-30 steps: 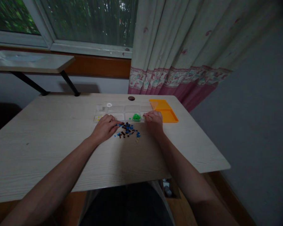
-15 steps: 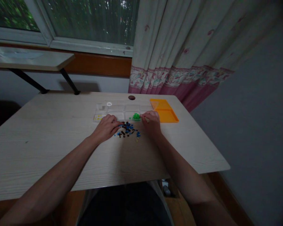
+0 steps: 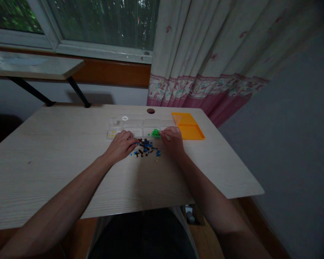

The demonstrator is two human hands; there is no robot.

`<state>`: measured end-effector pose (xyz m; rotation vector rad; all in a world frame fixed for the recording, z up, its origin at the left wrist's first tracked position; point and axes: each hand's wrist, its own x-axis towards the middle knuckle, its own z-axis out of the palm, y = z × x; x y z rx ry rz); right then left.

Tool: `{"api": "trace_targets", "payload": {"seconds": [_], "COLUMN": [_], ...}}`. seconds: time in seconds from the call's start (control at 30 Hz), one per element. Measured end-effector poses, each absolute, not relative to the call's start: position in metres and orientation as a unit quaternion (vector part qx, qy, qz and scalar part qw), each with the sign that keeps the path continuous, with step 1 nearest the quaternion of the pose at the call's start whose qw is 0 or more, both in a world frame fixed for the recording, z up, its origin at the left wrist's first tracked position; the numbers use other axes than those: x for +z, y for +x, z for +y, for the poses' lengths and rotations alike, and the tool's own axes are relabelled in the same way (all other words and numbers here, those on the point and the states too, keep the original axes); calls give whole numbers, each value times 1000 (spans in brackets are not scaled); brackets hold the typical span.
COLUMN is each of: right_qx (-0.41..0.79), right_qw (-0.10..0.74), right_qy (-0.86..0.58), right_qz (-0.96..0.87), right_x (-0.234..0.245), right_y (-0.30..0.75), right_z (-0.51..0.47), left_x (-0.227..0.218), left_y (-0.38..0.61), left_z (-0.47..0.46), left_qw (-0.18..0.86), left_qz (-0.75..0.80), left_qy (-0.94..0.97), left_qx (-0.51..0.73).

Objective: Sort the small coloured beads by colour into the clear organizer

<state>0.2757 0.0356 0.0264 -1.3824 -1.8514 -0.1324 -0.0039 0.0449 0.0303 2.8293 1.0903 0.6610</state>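
Observation:
Blue and dark brown small building bricks (image 3: 145, 145) lie in a loose heap on the table. At the heap's left edge is my left hand (image 3: 122, 144), thumb and forefinger closed together; whatever they pinch is too small to make out. Behind the heap stands a clear divided plastic box (image 3: 135, 132). One front compartment holds a mound of green bricks (image 3: 155, 133), and the front left one has a few yellow bricks (image 3: 112, 134). My right hand (image 3: 172, 138) is at the box's front right, its fingers pinched beside the green mound. Anything between them is hidden.
An orange plastic case (image 3: 190, 131) lies opened just right of the box. A raised shelf (image 3: 37, 66) on black legs stands at the back left of the table (image 3: 78, 154). Behind are a window and a curtain (image 3: 194, 54). A round hole (image 3: 151, 111) is near the back edge.
Both hands stay nearly in place. The right fingertips have shifted very slightly left, toward the green bricks. The view has tilted a little.

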Motion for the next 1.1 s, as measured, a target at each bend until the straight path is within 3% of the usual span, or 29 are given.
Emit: {"api": "trace_targets", "payload": {"seconds": [0.63, 0.93, 1.1], "right_qx": [-18, 7, 38], "right_qw": [381, 383, 320], "right_qy": [-531, -513, -449], "right_qz": [-757, -769, -833], "right_x": [34, 33, 35], "right_y": [268, 265, 265], "right_z": [28, 28, 27], "left_x": [33, 29, 33], "left_y": [-5, 0, 0], "left_z": [44, 44, 41], "left_qw": [39, -13, -5], "left_qz": [339, 339, 349], "left_qy": [915, 919, 911], "left_qx": [216, 201, 219]}}
